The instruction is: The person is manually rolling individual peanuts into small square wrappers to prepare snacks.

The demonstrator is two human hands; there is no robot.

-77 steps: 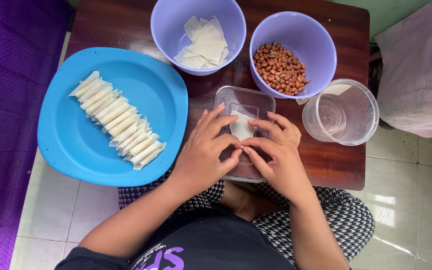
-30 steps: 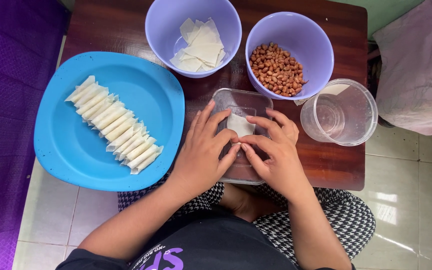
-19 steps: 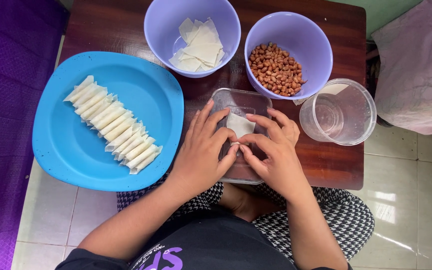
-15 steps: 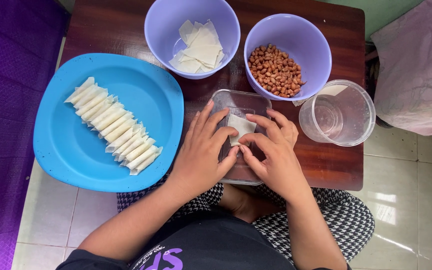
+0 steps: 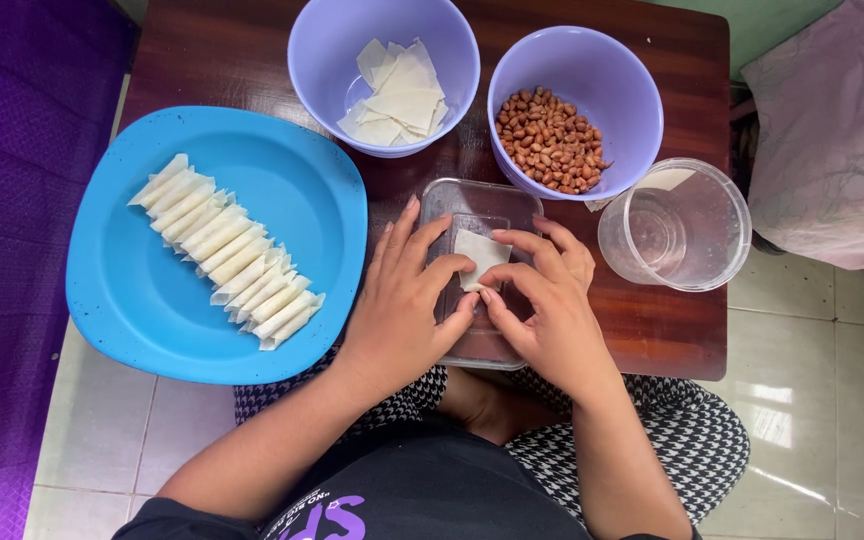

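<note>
A small white wrapper sheet (image 5: 479,254) lies on a clear rectangular plastic lid (image 5: 476,206) on the dark wooden table (image 5: 242,60). My left hand (image 5: 402,300) and my right hand (image 5: 547,300) both pinch the sheet's near edge with their fingertips. To the left, a blue plate (image 5: 152,300) holds a row of several rolled white wrappers (image 5: 227,252). Behind the hands stand a lilac bowl of flat wrapper sheets (image 5: 395,88) and a lilac bowl of peanuts (image 5: 550,140).
A clear round plastic container (image 5: 677,225) stands at the table's right edge. Purple cloth (image 5: 2,200) lies on the left, a pinkish cloth (image 5: 832,130) on the right. Tiled floor (image 5: 832,400) shows around the table, and my checked-trousered legs sit under its near edge.
The hands have kept working the wrapper sheet on the lid with small finger movements; the view has shifted slightly. Nothing else has moved.
</note>
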